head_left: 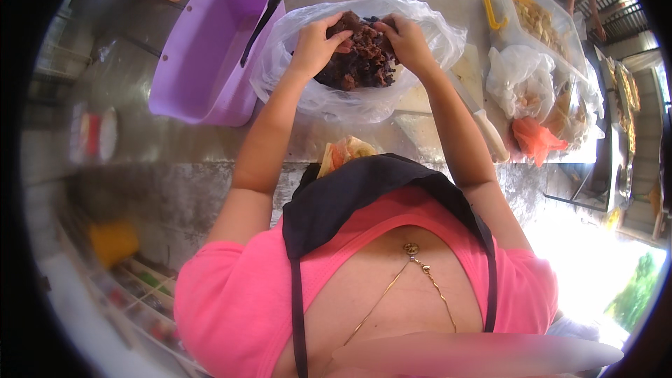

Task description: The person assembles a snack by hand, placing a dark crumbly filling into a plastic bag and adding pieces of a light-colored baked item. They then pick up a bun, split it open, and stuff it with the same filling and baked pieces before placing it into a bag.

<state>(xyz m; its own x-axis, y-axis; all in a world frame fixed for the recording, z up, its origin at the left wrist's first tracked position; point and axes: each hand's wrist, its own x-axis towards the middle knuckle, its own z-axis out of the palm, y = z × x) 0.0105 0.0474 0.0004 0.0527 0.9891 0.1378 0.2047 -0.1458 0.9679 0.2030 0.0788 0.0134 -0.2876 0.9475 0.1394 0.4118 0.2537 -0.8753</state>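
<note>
A clear plastic bag lies spread wide on the metal table, with a heap of dark brown, ruffled pieces in it that look like wood ear fungus. My left hand reaches into the heap from its left side, fingers curled around some of the reddish-brown pieces. On the opposite side, my right hand grips the upper right part of the same clump with bent fingers. Both hands are close together above the bag's opening, and some fingertips are hidden among the pieces.
A purple basket with a black handle stands left of the bag. To the right, a white-handled knife lies by a pale cutting board. Beyond are a clear tub, filled plastic bags and a red bag. Other people stand at the far edges.
</note>
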